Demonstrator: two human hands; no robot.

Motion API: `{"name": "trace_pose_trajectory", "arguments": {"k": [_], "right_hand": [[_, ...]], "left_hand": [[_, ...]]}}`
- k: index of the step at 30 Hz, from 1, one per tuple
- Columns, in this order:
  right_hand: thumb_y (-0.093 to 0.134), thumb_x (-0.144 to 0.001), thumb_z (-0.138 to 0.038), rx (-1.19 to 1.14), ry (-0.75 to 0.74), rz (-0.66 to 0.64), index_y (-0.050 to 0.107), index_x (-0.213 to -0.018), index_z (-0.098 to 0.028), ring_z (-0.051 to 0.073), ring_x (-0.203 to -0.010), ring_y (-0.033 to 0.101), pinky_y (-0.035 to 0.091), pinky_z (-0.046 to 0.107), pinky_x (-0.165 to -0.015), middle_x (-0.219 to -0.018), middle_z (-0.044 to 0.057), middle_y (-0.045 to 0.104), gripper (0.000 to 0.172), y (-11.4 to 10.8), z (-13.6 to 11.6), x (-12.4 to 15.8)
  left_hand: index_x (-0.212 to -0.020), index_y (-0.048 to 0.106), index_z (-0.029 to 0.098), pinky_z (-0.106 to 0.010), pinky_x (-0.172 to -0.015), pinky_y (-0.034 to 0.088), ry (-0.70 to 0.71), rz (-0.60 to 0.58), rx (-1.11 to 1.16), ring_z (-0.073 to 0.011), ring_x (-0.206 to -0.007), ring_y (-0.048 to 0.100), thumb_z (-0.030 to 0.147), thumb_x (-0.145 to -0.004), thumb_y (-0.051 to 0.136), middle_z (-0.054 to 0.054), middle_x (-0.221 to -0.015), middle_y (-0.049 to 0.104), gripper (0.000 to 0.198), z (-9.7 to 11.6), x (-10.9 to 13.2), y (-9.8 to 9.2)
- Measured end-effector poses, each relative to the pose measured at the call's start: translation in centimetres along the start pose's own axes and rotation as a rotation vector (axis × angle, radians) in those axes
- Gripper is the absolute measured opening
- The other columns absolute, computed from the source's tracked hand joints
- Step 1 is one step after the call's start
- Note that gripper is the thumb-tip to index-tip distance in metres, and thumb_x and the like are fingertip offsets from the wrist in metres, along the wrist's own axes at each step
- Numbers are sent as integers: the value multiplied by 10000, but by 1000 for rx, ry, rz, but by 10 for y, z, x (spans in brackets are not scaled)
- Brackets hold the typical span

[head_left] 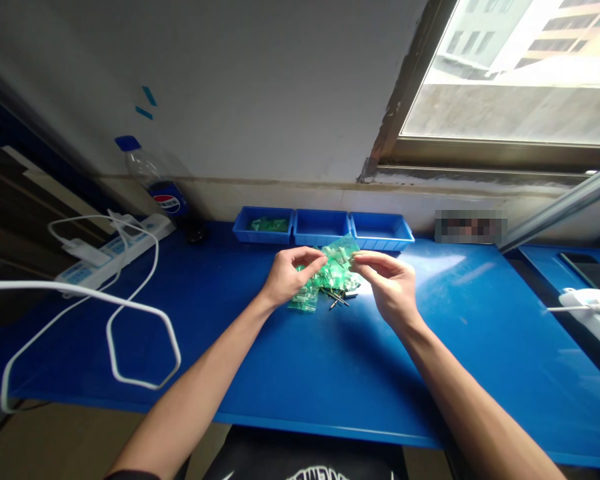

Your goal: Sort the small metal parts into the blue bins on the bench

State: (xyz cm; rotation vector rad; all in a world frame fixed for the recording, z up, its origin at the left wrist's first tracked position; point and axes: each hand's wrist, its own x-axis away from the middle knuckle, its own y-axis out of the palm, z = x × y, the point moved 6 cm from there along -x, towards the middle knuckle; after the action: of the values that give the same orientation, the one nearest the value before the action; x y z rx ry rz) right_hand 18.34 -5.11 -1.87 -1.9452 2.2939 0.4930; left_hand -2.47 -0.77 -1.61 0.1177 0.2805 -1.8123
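Observation:
My left hand is closed in a pinch at the left edge of a small clear green plastic bag. On the bag's other side, my right hand pinches with thumb and fingers at its right edge. Pale small pieces show through the plastic. Beneath lie more green bags, heaped together on the blue table. Several thin metal pins and dark small parts stick out at the front of the heap. My fingers partly hide the pile.
Three blue bins stand in a row along the wall; the left bin holds green bags. A cola bottle, a power strip and a looping white cable are at left. At right are a phone and another power strip.

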Motion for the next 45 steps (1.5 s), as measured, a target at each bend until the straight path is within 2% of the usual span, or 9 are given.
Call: {"name": "trace_pose_trajectory", "arguments": {"k": [6,11,14,19,23,30,37,41,45], "right_hand": [[917,-746,-337,-86,83,-13,813,-856,-268,231,-876,767,671,432,-842,-985,34,812,166,2,11,0],[844,-840,-416,109,48,-73,753,-1104,-266,288,-1071,768,636,496,-972,-1164,82,803,317,4,10,1],[764,-917,-403,283,-69,-46,705,-1217,-275,283,-1153,740,603,491,-1019,-1262,89,772,331,1,0,0],[694,-951,-368,682,-230,-46,745,-1115,-262,284,-1043,732,596,495,-958,-1134,75,795,201,3,-9,1],[772,-892,-412,817,-287,-161,703,-1231,-271,333,-1160,682,566,548,-1004,-1234,97,765,373,10,0,3],[838,-844,-432,801,-294,-156,696,-1250,-286,328,-1132,680,578,541,-978,-1219,86,768,454,6,8,1],[781,-871,-457,576,-96,68,777,-1051,-233,231,-779,723,624,426,-784,-959,70,799,287,-9,5,-1],[830,-833,-447,375,-82,141,768,-1061,-234,245,-829,755,645,421,-788,-939,70,798,318,-12,-1,-2],[867,-807,-427,202,-29,48,753,-1032,-257,258,-906,779,661,432,-832,-974,58,809,304,-3,1,-1]], "left_hand": [[-1008,720,163,-279,-693,580,-168,-81,275,-174,-704,727,436,-736,909,-65,-825,788,429,-5,0,7],[-727,736,147,-245,-554,473,-159,-159,173,-110,-535,573,509,-851,793,-60,-698,744,388,2,2,11],[-720,742,148,-229,-548,458,-131,-5,197,-100,-545,557,474,-833,818,-52,-696,736,353,-1,-4,-5],[-787,738,144,-171,-507,416,-94,388,368,-58,-537,537,443,-775,876,-27,-701,720,329,-18,-15,-50],[-1010,783,133,-154,-510,433,-244,490,463,-49,-534,567,452,-789,861,-57,-768,764,396,-34,-15,-66],[-1014,814,123,-187,-531,437,-250,343,308,-83,-552,602,486,-852,772,-83,-759,779,400,-30,-9,-42],[-1005,818,144,-240,-587,491,-115,190,121,-133,-604,650,470,-927,699,-77,-779,778,355,-14,-6,-21],[-1007,817,161,-263,-641,542,-52,96,29,-160,-652,689,489,-942,689,-73,-812,787,358,-7,-2,-11],[-984,826,180,-291,-705,580,-38,-2,-64,-210,-760,742,477,-891,760,-77,-882,809,318,-2,4,3]]}}
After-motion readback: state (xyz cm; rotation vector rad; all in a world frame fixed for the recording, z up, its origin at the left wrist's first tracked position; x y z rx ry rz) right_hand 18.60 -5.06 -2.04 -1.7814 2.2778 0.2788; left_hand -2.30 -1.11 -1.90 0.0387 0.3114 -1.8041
